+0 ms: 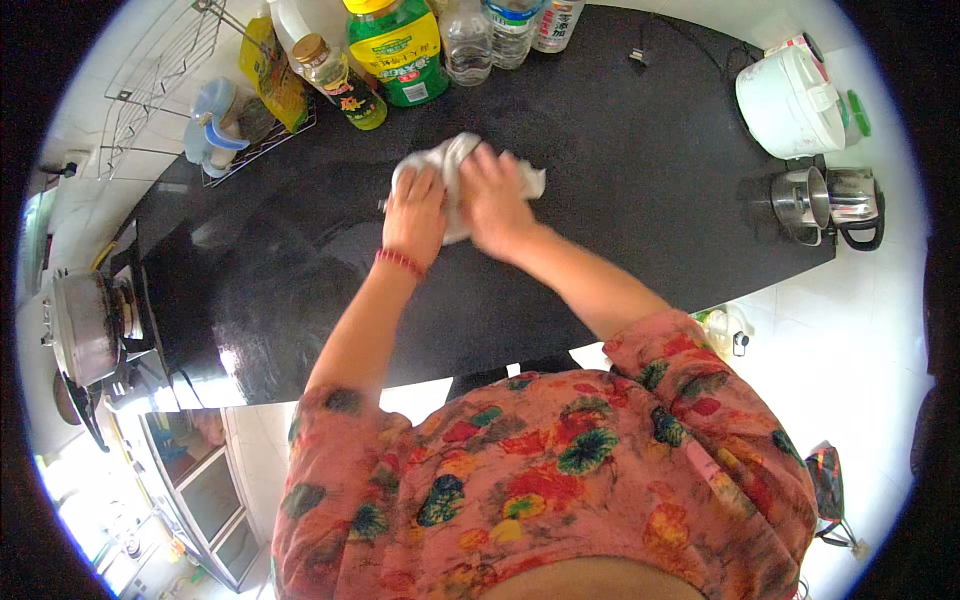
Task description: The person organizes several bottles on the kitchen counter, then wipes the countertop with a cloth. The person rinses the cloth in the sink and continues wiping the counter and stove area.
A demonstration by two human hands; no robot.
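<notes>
A crumpled white cloth [455,154] lies on the black countertop [600,180] in front of me, bunched under both my hands. My left hand [416,214], with a red beaded bracelet at its wrist, presses on the cloth's left part with its fingers curled into it. Over the cloth's right part rests my right hand [496,196], slightly blurred, its fingers spread; I cannot tell whether it grips the fabric. A wet-looking sheen shows on the counter left of the hands.
Along the back stand a small glass jar [345,86], a big green container [401,56] and plastic bottles [469,45]. A wire rack [259,146] is at back left, a pot [86,326] at far left. A white rice cooker [787,105], steel pot [799,206] and kettle [853,199] stand right.
</notes>
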